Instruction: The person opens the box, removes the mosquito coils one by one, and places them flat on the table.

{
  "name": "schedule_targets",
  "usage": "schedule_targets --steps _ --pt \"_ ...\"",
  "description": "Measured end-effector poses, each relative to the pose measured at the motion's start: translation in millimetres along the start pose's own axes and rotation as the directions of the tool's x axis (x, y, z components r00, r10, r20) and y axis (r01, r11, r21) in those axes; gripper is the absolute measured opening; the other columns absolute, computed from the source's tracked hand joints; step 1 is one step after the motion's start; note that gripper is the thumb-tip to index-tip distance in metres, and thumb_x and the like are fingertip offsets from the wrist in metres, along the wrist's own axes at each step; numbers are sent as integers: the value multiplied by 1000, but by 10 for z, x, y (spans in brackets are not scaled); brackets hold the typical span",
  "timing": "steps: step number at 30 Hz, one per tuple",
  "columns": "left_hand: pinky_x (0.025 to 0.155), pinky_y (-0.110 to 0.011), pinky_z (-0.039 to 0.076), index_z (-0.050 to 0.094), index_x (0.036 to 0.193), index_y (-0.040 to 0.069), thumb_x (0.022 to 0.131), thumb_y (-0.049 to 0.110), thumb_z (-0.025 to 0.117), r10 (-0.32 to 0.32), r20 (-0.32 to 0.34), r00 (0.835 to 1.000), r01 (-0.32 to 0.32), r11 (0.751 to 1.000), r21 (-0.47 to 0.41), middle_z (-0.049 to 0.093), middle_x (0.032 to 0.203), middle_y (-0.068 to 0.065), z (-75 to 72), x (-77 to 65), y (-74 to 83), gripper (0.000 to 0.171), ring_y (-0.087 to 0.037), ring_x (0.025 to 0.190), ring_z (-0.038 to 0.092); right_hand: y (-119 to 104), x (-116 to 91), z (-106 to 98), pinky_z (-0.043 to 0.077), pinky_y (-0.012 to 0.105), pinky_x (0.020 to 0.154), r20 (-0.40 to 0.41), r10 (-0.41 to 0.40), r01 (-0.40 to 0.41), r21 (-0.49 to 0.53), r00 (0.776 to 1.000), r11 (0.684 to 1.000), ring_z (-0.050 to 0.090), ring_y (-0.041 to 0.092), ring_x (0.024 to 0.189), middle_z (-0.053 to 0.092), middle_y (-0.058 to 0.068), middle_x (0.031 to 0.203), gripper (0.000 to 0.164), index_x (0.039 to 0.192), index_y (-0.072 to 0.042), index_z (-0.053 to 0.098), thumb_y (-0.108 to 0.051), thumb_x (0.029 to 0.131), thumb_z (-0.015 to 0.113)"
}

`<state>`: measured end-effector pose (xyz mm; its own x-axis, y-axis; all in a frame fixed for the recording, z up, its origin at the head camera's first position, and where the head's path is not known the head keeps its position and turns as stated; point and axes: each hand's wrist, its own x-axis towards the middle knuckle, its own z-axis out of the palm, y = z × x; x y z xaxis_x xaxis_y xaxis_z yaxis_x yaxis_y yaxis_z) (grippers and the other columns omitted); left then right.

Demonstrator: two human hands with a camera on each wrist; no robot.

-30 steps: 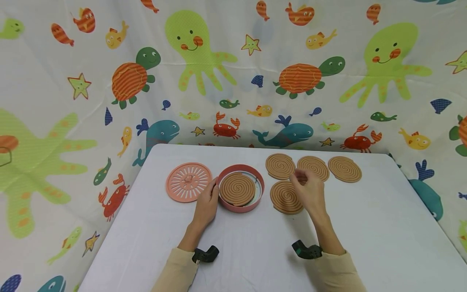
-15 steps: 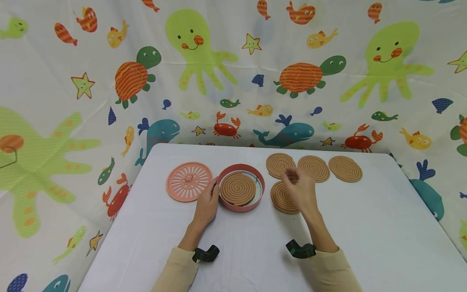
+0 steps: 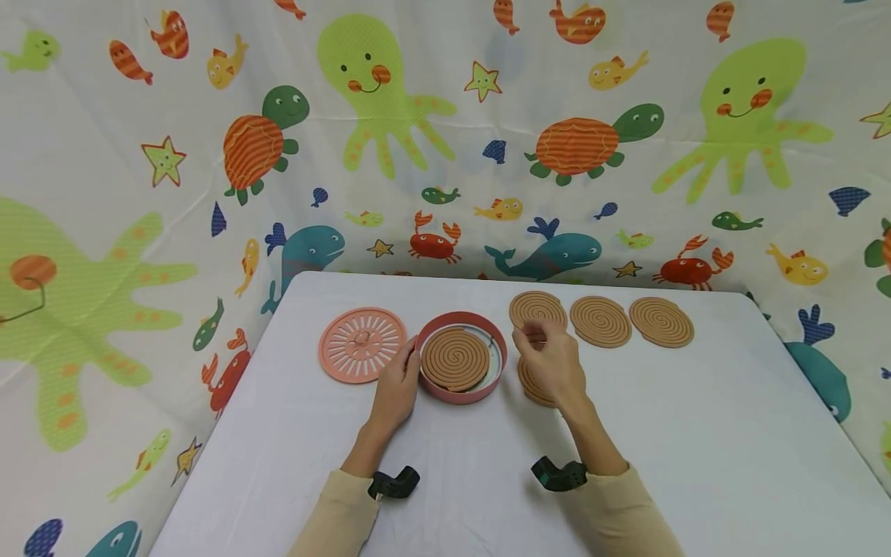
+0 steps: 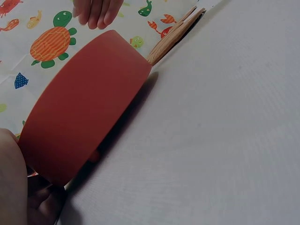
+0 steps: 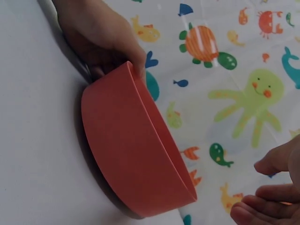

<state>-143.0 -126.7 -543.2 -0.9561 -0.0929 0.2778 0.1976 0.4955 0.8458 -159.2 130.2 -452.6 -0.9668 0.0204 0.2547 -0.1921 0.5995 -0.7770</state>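
My left hand (image 3: 397, 383) grips the left side of a round red mosquito coil box (image 3: 462, 398). In the right wrist view its thumb lies at the rim of the box (image 5: 131, 145). Inside the box rests a brown mosquito coil (image 3: 455, 358). My right hand (image 3: 553, 360) hovers right of the box, over another coil (image 3: 537, 391) that it partly covers. The right wrist view shows the right hand (image 5: 276, 187) holding nothing, its thumb apart from its loosely bent fingers.
A pink slotted lid (image 3: 363, 345) lies left of the box. Along the back right of the white table (image 3: 731, 433) lie a coil (image 3: 537, 306) behind my right hand, a second coil (image 3: 601, 321) and a third coil (image 3: 661, 322). A patterned curtain (image 3: 459, 124) hangs behind.
My right hand has moved left, from the right edge of the near coil toward the box. The left hand keeps its grip on the box, which stays in place.
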Motion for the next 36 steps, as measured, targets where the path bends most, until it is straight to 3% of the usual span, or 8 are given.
schedule_targets --steps 16,25,36 --pt "113 -48 44 51 146 5 108 27 41 1 -5 1000 -1 1000 13 58 145 -15 4 4 -32 44 -27 137 53 -116 14 180 59 45 90 116 24 -27 23 993 999 67 29 104 68 16 117 38 125 0 64 -23 95 68" --pt "114 -48 43 52 145 4 108 25 42 8 -9 1000 -8 1000 -3 58 144 -15 -7 -3 -7 44 -27 137 52 -133 67 311 61 40 86 149 -7 16 -59 989 998 68 26 97 71 14 105 37 121 2 66 -22 94 69" --pt "116 -47 41 51 146 5 108 26 42 -6 -4 1000 6 1000 2 57 145 -15 -13 8 -8 44 -27 138 51 -193 125 419 61 35 78 221 -6 37 -135 975 990 65 24 91 71 18 104 40 123 5 66 -20 92 70"
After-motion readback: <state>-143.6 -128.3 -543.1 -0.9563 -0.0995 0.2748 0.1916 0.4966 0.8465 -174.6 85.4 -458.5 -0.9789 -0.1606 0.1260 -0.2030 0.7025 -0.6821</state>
